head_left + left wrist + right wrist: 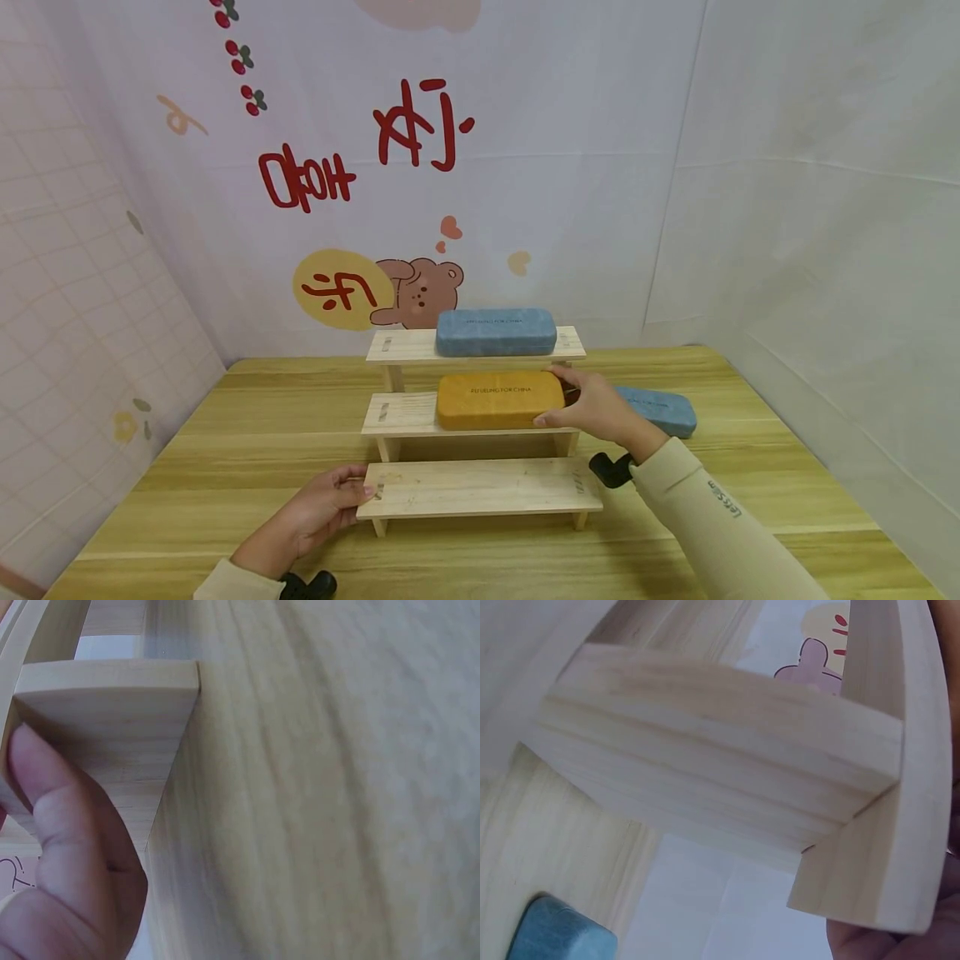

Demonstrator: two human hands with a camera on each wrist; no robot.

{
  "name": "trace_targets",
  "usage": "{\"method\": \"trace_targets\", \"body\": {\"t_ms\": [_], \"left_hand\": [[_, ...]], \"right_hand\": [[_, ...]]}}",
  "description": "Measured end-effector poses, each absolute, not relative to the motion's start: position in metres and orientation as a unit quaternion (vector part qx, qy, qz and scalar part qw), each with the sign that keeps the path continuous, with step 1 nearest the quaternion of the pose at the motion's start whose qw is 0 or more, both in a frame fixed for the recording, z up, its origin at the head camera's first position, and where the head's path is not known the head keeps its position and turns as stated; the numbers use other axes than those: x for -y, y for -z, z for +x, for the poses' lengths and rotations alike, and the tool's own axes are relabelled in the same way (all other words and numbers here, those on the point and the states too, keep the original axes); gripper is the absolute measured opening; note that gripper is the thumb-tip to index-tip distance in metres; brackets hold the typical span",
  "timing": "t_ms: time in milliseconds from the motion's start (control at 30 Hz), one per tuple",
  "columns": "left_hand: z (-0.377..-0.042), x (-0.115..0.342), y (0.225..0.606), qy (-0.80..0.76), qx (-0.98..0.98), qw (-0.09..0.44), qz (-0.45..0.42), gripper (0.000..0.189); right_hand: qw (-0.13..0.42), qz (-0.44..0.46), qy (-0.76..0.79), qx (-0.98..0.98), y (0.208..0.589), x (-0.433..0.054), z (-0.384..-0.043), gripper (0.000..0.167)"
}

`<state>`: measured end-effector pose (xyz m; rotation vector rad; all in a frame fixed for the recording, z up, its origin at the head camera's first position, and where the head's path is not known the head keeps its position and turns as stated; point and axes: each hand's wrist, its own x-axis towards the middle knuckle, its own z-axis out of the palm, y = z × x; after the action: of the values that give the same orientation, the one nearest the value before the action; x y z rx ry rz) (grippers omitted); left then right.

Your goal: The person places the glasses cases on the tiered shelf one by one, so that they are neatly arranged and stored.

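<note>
The right hand's (600,406) fingers hold one end of the yellow case (487,400), which reaches out to their left on the middle step (401,414) of the wooden stand (480,500). The left hand's (318,510) fingers pinch the end of the low step (480,482). A blue case (495,333) sits on the top step (405,344), higher up and behind the right fingers. Another blue case (669,413) lies on the desk (285,417) to their right, partly hidden by the right hand in front.
</note>
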<state>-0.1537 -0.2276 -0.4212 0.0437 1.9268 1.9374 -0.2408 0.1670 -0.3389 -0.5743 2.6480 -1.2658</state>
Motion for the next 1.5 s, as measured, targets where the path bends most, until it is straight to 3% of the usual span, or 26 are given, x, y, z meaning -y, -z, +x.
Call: {"method": "trace_targets", "body": {"t_ms": [1100, 1500], "left_hand": [[-0.154, 0.227, 0.421, -0.697, -0.689, 0.199, 0.014, 0.066], [-0.154, 0.227, 0.422, -0.7, -0.684, 0.204, 0.014, 0.063]], "right_hand": [[0.076, -0.217, 0.417, -0.879, 0.336, -0.171, -0.234, 0.092], [-0.019, -0.26, 0.386, -0.885, 0.344, -0.2, -0.226, 0.072]]}}
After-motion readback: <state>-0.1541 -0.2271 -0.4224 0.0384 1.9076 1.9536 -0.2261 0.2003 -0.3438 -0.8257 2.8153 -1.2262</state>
